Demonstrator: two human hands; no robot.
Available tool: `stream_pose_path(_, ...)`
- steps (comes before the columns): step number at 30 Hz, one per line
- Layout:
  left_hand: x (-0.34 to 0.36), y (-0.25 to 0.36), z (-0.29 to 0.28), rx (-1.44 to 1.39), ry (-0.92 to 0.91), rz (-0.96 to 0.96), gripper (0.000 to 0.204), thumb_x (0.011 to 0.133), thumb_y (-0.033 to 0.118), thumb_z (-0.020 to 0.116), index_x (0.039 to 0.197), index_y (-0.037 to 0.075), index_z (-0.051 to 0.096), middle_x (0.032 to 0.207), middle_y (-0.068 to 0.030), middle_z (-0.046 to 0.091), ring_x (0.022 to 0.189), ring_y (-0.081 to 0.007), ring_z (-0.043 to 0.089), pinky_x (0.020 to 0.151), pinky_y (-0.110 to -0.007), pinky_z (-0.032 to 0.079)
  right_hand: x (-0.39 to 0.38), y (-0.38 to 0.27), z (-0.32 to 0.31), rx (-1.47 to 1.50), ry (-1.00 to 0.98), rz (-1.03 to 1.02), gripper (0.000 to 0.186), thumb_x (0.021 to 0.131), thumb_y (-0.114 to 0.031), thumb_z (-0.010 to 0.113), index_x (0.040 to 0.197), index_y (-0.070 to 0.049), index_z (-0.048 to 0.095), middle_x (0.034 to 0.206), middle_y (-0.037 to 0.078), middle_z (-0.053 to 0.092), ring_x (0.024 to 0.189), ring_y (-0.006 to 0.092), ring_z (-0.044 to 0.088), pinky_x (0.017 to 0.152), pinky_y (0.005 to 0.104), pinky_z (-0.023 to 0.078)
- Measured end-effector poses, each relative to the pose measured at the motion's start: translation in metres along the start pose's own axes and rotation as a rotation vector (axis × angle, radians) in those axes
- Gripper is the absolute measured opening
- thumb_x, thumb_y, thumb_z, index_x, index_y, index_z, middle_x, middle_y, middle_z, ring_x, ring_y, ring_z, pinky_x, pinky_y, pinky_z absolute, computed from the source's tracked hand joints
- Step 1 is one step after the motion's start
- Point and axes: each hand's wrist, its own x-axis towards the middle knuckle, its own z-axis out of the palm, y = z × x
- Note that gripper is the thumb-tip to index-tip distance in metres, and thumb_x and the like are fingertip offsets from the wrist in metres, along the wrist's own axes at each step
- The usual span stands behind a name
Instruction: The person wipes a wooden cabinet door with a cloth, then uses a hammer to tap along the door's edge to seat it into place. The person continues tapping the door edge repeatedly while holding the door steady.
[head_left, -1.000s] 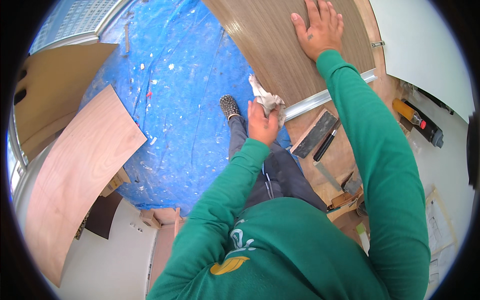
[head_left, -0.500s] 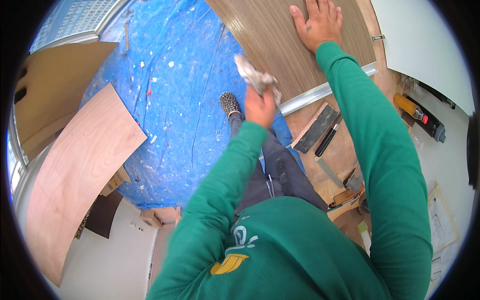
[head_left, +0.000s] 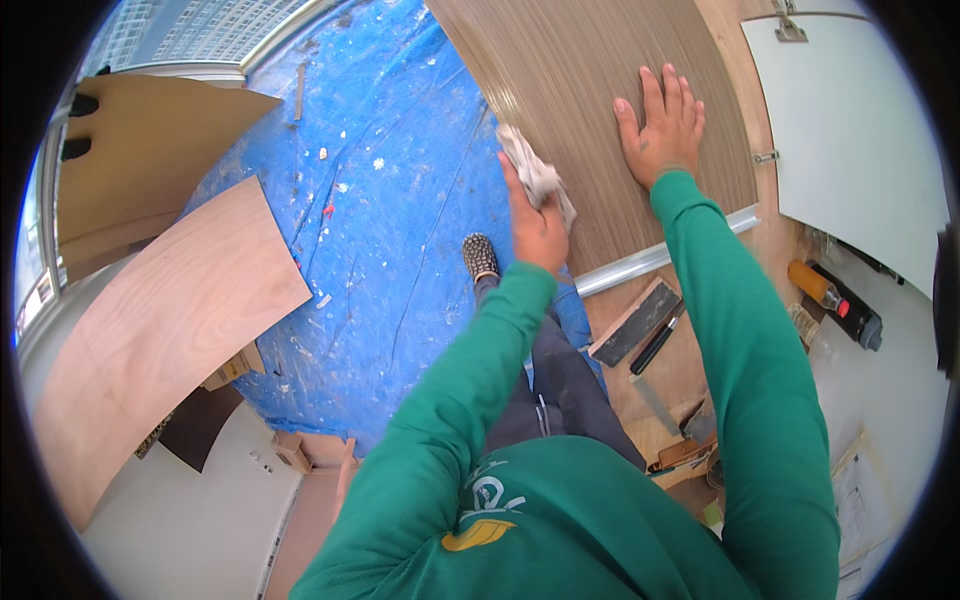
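A brown wood-grain panel (head_left: 600, 110) lies before me on a pale plywood surface (head_left: 735, 60). Against the panel's left edge, near its front corner, my left hand (head_left: 540, 230) grips a crumpled whitish rag (head_left: 535, 168). Flat on the panel's face, toward its right side, rests my right hand (head_left: 662, 128) with the fingers spread and nothing held. A silver metal strip (head_left: 640, 262) runs along the panel's near edge.
A sanding block (head_left: 635, 322), a black-handled knife (head_left: 655, 348) and several other tools lie on the plywood near me. Bottles (head_left: 825, 290) stand at right. Blue sheeting (head_left: 390, 200) covers the floor; a thin plywood sheet (head_left: 180, 320) leans at left.
My left hand with the rag has moved up along the panel's left edge. My right hand sits farther from the panel's far end, and the view has shifted slightly.
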Motion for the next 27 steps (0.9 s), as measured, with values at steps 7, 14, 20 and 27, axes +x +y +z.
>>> stream_pose_path(7,0.218,0.024,-0.029,0.135,0.105,0.066,0.073,0.102,0.023,0.057,0.161,0.003,0.019,0.144,-0.0267,0.054,0.132,-0.0416,0.054,0.111,-0.043,0.042,0.001,0.0,-0.002,-0.032,-0.061,0.005,0.064,0.1,-0.054,0.048,0.154,-0.02,0.041,0.163,0.013,0.032,0.152,0.034,0.025,0.124,0.058,0.015)
stream_pose_path(14,0.293,0.028,-0.041,0.065,0.13,0.074,0.06,0.1,0.031,0.061,0.147,-0.002,0.043,0.135,-0.0246,0.061,0.125,-0.0394,0.059,0.106,-0.043,0.045,0.001,0.0,-0.006,-0.063,-0.08,-0.008,0.064,0.1,-0.053,0.048,0.154,-0.019,0.041,0.163,0.014,0.032,0.152,0.0349,0.026,0.123,0.0594,0.016)
stream_pose_path(20,0.088,-0.005,-0.024,0.005,-0.023,-0.093,0.062,0.105,0.034,0.053,0.153,-0.001,0.035,0.149,-0.0199,0.05,0.138,-0.0313,0.049,0.114,-0.041,0.038,0.003,-0.001,-0.01,-0.02,-0.098,0.0,0.064,0.101,-0.053,0.049,0.154,-0.019,0.04,0.163,0.013,0.031,0.152,0.0349,0.026,0.123,0.0596,0.017)
stream_pose_path(27,0.098,-0.007,-0.035,0.144,-0.068,-0.166,0.061,0.103,0.038,0.055,0.146,-0.003,0.043,0.138,-0.0238,0.059,0.131,-0.0364,0.055,0.109,-0.043,0.042,0.004,-0.002,-0.014,0.008,-0.142,0.021,0.064,0.101,-0.052,0.049,0.155,-0.02,0.039,0.164,0.013,0.03,0.152,0.0349,0.025,0.123,0.0597,0.016)
